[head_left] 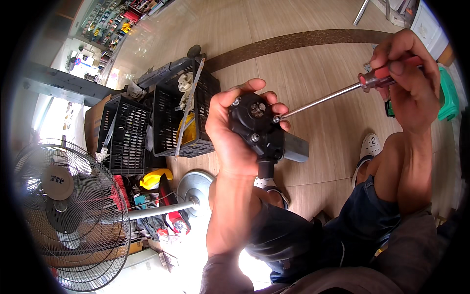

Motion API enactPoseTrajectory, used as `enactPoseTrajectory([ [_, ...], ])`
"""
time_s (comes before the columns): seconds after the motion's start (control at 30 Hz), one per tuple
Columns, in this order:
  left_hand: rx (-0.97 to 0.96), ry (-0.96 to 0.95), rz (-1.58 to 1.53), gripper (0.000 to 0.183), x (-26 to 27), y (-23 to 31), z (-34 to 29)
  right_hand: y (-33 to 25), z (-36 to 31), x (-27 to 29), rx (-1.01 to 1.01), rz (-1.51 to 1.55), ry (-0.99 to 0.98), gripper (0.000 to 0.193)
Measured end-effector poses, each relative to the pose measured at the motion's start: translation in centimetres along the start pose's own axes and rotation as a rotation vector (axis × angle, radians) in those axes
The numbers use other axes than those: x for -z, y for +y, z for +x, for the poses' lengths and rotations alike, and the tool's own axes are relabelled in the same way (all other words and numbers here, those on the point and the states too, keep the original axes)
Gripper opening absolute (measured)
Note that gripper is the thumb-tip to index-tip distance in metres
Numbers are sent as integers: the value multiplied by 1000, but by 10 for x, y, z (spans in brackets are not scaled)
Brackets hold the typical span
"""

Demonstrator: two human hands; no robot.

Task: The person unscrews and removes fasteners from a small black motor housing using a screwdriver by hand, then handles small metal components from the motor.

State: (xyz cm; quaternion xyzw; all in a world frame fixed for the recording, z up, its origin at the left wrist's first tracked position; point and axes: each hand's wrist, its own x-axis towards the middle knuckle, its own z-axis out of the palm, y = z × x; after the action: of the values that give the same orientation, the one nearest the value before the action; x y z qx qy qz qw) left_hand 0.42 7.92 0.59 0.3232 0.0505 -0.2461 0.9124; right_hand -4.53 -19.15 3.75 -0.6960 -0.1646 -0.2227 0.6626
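My left hand is wrapped round a small motor with a black gear housing and a grey metal can at its right end. Several screws sit around the housing's face, and a knobby shaft end stands out near its top. In my right hand is a screwdriver with a red and clear handle, gripped by the fingers. Its long steel shank slants down to the left, and the tip meets a screw at the housing's right edge. My palm hides the back of the motor.
Black plastic crates with white and yellow parts stand on the floor to the left. A standing fan fills the lower left, its round base near my foot. Beside it lie a yellow piece and assorted tools. A green stool is far right.
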Motion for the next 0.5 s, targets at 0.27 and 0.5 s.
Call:
enactPoseTrajectory([
  [0.27,1,-14,-3,45,0,0,0,-1,0,0,-5,-4,-6,14],
  [0.5,0,-3,4,44,0,1,-1,2,0,0,12,10,-14,14],
])
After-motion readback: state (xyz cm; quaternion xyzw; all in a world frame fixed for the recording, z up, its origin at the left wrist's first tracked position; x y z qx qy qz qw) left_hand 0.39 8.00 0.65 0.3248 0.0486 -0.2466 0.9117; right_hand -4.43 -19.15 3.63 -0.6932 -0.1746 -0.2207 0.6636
